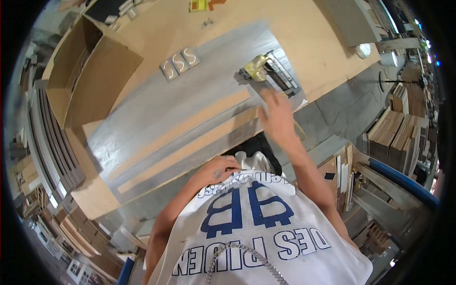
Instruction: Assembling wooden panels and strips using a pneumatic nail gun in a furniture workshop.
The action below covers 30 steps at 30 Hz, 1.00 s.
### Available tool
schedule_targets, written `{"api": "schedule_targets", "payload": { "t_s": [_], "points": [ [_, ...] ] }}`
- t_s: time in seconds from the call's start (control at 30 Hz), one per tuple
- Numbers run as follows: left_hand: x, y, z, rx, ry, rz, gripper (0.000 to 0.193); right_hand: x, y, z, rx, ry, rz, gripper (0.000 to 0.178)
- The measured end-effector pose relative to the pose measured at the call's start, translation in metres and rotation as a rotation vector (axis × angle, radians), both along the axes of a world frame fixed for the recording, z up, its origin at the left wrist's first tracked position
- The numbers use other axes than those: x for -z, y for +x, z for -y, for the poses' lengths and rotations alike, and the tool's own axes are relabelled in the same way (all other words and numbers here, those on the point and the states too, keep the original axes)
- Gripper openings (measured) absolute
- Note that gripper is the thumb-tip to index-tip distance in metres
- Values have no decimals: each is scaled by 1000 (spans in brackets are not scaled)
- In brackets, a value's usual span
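On the workbench lies a nail gun (256, 69) with a yellow-green body and a dark and silver magazine, at the right end of a grey smeared area. My right hand (275, 111) is just nearer to me than the tool, blurred, with fingers stretched toward it and the thumb apart. I see nothing in that hand. Against the front of my white shirt, at the waist by the bench edge, rests my left hand (221, 167); its fingers lie over the cloth and their tips are partly hidden. Long, narrow wooden strips (190, 137) run along the near side of the bench.
Three small grey pieces with curved light marks (180, 63) lie mid-bench. An open cardboard box (102, 71) stands at the left, beside stacked grey boards (52, 137). A grey panel (349, 21) is at the far right. Stacked wooden boards (389, 133) stand beyond the right edge.
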<state>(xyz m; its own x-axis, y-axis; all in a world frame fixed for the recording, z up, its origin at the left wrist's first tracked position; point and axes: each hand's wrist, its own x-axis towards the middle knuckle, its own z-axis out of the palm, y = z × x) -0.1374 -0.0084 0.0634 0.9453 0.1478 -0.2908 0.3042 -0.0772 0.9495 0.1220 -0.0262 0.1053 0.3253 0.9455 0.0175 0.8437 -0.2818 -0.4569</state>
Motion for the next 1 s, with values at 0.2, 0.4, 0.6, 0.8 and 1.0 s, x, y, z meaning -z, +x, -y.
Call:
{"api": "schedule_targets", "payload": {
  "t_s": [0.2, 0.4, 0.6, 0.8, 1.0],
  "points": [
    [0, 5, -9, 283, -14, 7, 37, -3, -24, 115, -350, -407, -604, 30],
    [44, -5, 4, 223, -227, -102, 28, 8, -35, 144, -375, -579, -798, 47],
    [29, 19, 5, 175, -339, -364, 27, 24, -36, 146, -203, -643, -871, 48],
    [-68, 71, 28, 217, -232, -388, 31, 33, -8, 153, -378, -604, -932, 48],
    [-52, 89, 29, 301, -104, -478, 45, 23, 9, 159, -433, -604, -900, 44]
  ]
}}
